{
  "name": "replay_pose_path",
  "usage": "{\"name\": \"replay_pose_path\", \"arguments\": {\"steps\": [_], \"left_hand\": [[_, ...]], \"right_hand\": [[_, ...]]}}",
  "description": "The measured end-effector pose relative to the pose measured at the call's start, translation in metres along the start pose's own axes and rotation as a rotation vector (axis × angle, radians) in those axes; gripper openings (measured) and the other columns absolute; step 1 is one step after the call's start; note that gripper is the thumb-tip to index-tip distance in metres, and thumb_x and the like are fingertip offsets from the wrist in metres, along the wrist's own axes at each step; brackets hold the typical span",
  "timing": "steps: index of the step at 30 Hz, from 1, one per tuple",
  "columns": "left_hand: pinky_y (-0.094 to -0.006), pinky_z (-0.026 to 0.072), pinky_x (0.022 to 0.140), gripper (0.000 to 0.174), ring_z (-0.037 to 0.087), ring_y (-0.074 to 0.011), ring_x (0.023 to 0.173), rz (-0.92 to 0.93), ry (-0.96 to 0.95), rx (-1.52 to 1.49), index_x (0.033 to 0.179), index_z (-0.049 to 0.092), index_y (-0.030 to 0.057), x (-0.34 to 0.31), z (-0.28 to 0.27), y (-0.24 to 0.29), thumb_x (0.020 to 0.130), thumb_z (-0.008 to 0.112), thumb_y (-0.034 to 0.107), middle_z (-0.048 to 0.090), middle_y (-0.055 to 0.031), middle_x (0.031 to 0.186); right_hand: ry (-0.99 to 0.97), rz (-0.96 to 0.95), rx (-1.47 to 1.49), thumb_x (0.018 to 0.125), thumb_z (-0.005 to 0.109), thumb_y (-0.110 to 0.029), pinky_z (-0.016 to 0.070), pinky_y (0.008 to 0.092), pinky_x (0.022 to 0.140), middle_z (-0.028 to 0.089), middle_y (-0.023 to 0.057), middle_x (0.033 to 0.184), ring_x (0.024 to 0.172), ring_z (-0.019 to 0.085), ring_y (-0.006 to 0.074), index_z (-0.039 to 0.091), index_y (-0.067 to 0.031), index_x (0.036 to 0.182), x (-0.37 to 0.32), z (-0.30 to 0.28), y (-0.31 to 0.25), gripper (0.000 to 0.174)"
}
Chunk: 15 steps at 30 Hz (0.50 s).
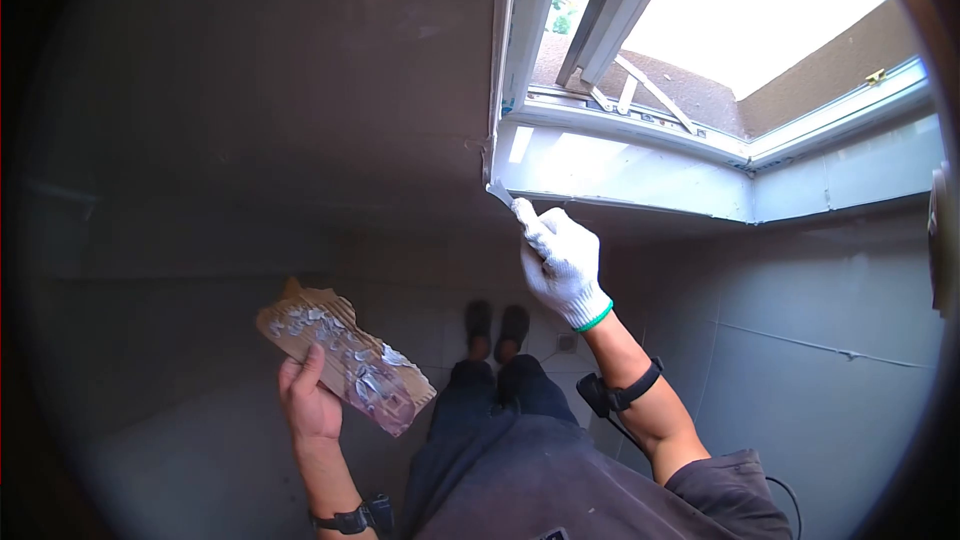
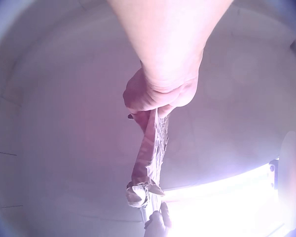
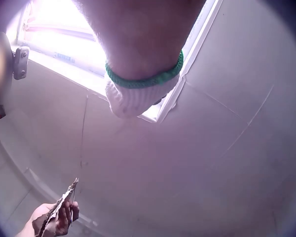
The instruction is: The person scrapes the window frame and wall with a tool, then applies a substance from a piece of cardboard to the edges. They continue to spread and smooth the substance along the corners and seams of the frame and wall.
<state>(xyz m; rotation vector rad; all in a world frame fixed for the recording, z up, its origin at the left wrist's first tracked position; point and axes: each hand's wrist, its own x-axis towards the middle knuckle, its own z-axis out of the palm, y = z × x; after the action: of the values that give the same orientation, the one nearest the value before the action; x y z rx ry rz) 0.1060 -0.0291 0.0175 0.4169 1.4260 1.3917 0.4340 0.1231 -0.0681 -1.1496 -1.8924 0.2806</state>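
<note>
In the head view, my bare left hand (image 1: 312, 400) grips a torn piece of cardboard (image 1: 345, 355) by its near edge, thumb on top; whitish-grey paste is smeared over the cardboard. My right hand (image 1: 565, 258), in a white knitted glove with a green cuff, holds a small flat blade (image 1: 500, 193) whose tip is at the lower left corner of the window frame (image 1: 600, 168). The left wrist view shows the cardboard (image 2: 148, 158) edge-on below my left hand (image 2: 160, 94). In the right wrist view the glove (image 3: 138, 98) hides most of the blade.
A window sash (image 1: 625, 0) stands open on a metal stay (image 1: 655, 90). Tiled wall (image 1: 800, 340) lies under and right of the sill, with a round object (image 1: 942, 240) at the far right. My feet (image 1: 497, 325) are on the floor below, near a small square drain (image 1: 567, 343).
</note>
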Motion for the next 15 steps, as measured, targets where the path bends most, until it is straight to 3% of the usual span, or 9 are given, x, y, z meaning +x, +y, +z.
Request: {"name": "replay_pose_path", "arguments": {"steps": [8, 15], "left_hand": [[-0.0405, 0.0477, 0.108, 0.033, 0.064, -0.0247, 0.12, 0.003, -0.021, 0.012, 0.132, 0.062, -0.0059, 0.0, 0.001, 0.004, 0.104, 0.062, 0.012, 0.068, -0.0143, 0.13], [-0.0406, 0.0475, 0.108, 0.032, 0.064, -0.0244, 0.119, -0.006, -0.017, 0.025, 0.131, 0.062, -0.0059, 0.001, 0.001, 0.005, 0.104, 0.061, 0.012, 0.069, -0.0141, 0.129]], "right_hand": [[0.078, -0.044, 0.014, 0.073, 0.067, 0.013, 0.0508, 0.0344, 0.059, 0.061, 0.0059, 0.077, 0.064, 0.063, 0.0236, 0.07, -0.0062, 0.133, 0.007, 0.011, -0.004, 0.063], [0.078, -0.044, -0.048, 0.072, 0.072, 0.003, 0.0513, 0.0372, 0.059, 0.061, 0.0044, 0.081, 0.067, 0.062, 0.0244, 0.067, -0.0122, 0.137, 0.001, 0.021, 0.002, 0.067]]}}
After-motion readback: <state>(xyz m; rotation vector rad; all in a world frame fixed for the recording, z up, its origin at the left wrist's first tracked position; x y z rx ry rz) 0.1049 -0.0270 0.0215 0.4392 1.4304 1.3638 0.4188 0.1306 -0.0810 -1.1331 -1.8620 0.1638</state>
